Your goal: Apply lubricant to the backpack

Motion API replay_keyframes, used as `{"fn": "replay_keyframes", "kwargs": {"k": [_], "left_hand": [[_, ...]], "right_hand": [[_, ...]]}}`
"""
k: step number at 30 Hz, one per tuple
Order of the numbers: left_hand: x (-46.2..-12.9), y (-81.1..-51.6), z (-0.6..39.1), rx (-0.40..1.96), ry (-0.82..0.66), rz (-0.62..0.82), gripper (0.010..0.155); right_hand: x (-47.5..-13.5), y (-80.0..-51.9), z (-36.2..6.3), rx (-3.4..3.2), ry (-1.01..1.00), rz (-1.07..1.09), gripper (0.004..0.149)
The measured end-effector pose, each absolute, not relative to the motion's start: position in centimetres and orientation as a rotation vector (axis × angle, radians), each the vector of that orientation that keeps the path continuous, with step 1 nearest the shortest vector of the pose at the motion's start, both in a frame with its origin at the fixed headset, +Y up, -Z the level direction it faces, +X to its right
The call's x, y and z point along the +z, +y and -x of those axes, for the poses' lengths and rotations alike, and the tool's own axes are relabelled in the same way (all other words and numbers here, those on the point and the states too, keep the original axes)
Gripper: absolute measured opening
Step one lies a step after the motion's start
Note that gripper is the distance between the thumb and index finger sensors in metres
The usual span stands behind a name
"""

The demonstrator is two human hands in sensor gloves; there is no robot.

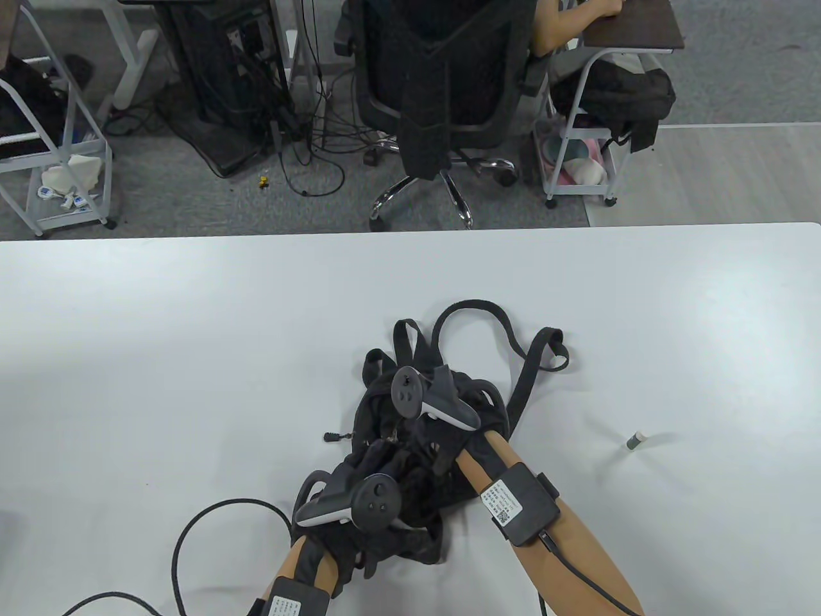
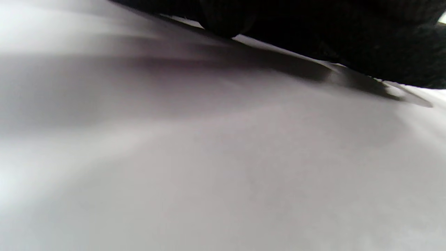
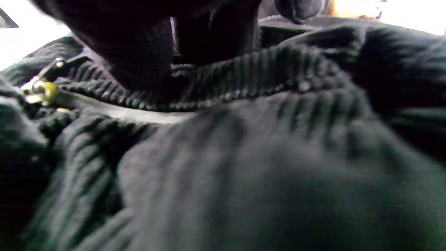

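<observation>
A black corduroy backpack [image 1: 417,449] lies crumpled on the white table [image 1: 192,333], straps spread toward the far side. My left hand [image 1: 359,487] rests on its near part, fingers buried in the fabric. My right hand [image 1: 423,410] lies on its upper part. In the right wrist view my gloved fingers [image 3: 146,52] press on the backpack [image 3: 244,157] at its zipper line [image 3: 223,87], near a brass zipper slider [image 3: 41,90]. A small lubricant tube [image 1: 635,440] lies alone on the table to the right. The left wrist view shows only table and dark fabric [image 2: 348,35].
A black cable [image 1: 211,520] loops on the table at the near left. A zipper pull [image 1: 335,438] sticks out left of the backpack. Beyond the far table edge stand an office chair [image 1: 442,96] and wire carts.
</observation>
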State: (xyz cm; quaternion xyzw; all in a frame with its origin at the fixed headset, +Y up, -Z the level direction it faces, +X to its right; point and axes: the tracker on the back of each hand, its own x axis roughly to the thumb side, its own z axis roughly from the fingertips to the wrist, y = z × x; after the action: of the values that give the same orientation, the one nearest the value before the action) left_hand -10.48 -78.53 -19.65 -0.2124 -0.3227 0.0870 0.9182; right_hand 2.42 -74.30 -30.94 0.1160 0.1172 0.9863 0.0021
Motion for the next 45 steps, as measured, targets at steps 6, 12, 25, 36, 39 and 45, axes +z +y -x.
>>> {"fn": "replay_keyframes", "kwargs": {"k": [6,12,25,36,39,45], "left_hand": [[-19.8,-78.3,10.5,0.182,-0.679,0.405,0.089],[-19.7,-78.2,10.2,0.124,-0.693,0.383,0.091],[-19.7,-78.2,9.8,0.092,-0.688,0.372,0.089],[-19.7,-78.2,9.9,0.103,-0.673,0.377,0.089],[-19.6,-78.2,9.9,0.106,-0.668,0.380,0.088],[-19.7,-78.2,9.9,0.106,-0.665,0.381,0.088]], "right_hand": [[-29.1,-73.1,-3.3,3.189,0.262,-0.531,0.039],[-27.6,-73.0,-3.7,3.265,0.165,-0.615,0.038],[-28.2,-73.4,-6.9,3.347,0.124,-0.403,0.038],[-27.8,-72.8,-9.6,3.378,0.107,-0.318,0.038],[-27.8,-72.8,-10.3,3.368,0.117,-0.294,0.038],[-27.7,-72.5,-10.9,3.391,0.107,-0.272,0.039]]}}
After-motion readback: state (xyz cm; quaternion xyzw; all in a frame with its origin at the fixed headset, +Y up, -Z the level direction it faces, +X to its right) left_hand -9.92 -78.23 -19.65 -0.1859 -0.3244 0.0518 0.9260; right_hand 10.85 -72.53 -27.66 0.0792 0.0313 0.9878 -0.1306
